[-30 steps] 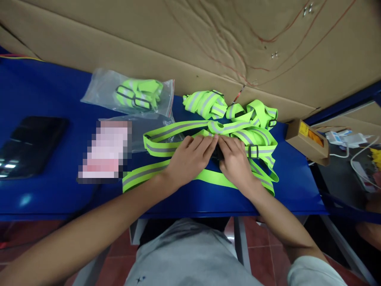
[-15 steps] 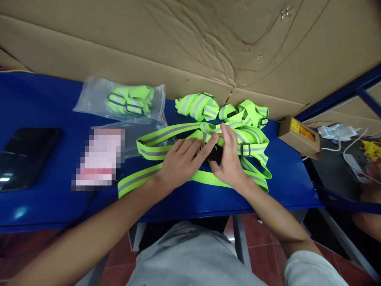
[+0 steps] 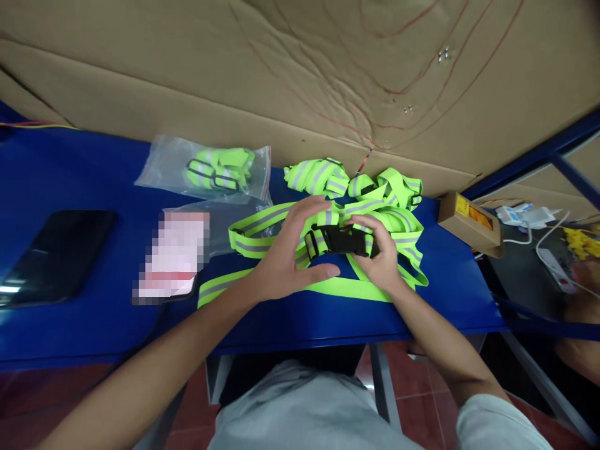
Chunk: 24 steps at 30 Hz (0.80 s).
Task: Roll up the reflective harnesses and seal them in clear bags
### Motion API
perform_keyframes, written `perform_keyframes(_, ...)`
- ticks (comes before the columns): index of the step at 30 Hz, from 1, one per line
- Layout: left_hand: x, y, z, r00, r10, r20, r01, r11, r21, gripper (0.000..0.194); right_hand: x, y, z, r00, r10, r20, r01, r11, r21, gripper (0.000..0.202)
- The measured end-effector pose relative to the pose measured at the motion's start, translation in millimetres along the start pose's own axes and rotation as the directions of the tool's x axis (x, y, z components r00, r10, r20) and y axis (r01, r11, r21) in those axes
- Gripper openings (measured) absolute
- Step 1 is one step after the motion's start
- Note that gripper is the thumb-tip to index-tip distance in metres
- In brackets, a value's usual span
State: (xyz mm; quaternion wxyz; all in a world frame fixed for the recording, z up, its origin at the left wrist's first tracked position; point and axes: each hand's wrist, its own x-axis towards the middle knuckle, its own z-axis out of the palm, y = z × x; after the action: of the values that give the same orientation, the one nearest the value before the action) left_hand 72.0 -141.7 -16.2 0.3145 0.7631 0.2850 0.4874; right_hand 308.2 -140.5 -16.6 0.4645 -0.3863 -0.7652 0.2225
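A black buckle (image 3: pixel 345 240) on a lime-green strap with a grey reflective stripe is between my hands. My right hand (image 3: pixel 379 255) has its fingers and thumb closed round the right end of this buckle. My left hand (image 3: pixel 293 253) is spread at the buckle's left side, thumb and fingers wide apart. Loops of the green strap (image 3: pixel 356 289) lie under and around both hands on the blue table (image 3: pixel 290 322). Behind them are two bundled green straps, one at the left (image 3: pixel 316 177) and one at the right (image 3: pixel 394 187).
A clear bag (image 3: pixel 164 165) with a folded green strap lies at the back left. Nearer are a phone with a blurred screen (image 3: pixel 175 250) and a black device (image 3: pixel 60 256). A small cardboard box (image 3: pixel 469 222) stands right. Another person's arm (image 3: pixel 581 319) shows at the far right.
My left hand has opened and drawn off the buckle, which now shows between the hands. My right hand has turned and holds its right end. The view has shifted slightly.
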Motion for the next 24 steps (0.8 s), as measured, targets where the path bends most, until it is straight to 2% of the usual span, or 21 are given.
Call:
perform_keyframes(3, 2.8, -1.6, -5.6, 0.994, -0.075, 0.08, 0.089, 0.978, -0.186, 0.105, 1.2, -3.6, -1.7, 1.0, 0.02, 0.002, -0.02, 0.994, 0.107, 0.056)
perform_keyframes(9, 5.4, -0.1, -11.6, 0.934, -0.248, 0.259, 0.326, 0.888, -0.324, 0.108, 1.3, -1.1, -3.8, 0.991, 0.132, 0.011, -0.132, 0.971, 0.198, 0.07)
perform_keyframes(11, 6.4, 1.5, -12.7, 0.904, -0.295, 0.311, 0.397, 0.848, -0.35, 0.101, -0.6, -3.2, -2.9, 0.988, 0.154, -0.001, -0.149, 0.957, 0.251, 0.07)
perform_keyframes(13, 7.1, 4.0, -12.1, 0.868, -0.342, 0.36, 0.463, 0.82, -0.336, 0.086, -3.7, -9.4, -2.1, 0.988, 0.153, -0.004, -0.145, 0.947, 0.287, 0.07)
perform_keyframes(15, 7.3, 8.5, -10.0, 0.862, -0.366, 0.351, 0.483, 0.804, -0.347, 0.07, -5.9, -18.2, -2.8, 0.984, 0.18, 0.007, -0.174, 0.942, 0.286, 0.07)
perform_keyframes(18, 8.5, 18.9, -6.8, 0.879, -0.384, 0.284, 0.477, 0.735, -0.482, 0.052, -3.1, -27.8, -8.0, 0.963, 0.231, 0.14, -0.265, 0.905, 0.333, 0.087)
perform_keyframes(21, 9.9, 27.4, -6.4, 0.851, -0.446, 0.277, 0.515, 0.603, -0.61, 0.051, 6.3, -24.3, -18.0, 0.898, 0.257, 0.358, -0.394, 0.831, 0.393, 0.113)
perform_keyframes(22, 9.7, 28.6, -6.7, 0.834, -0.465, 0.298, 0.537, 0.557, -0.633, 0.054, 9.8, -21.0, -22.5, 0.867, 0.263, 0.424, -0.438, 0.807, 0.396, 0.112)
perform_keyframes(24, 7.9, 28.4, -7.7, 0.806, -0.453, 0.381, 0.578, 0.464, -0.671, 0.059, 16.3, -15.1, -33.5, 0.8, 0.23, 0.554, -0.499, 0.768, 0.402, 0.093)
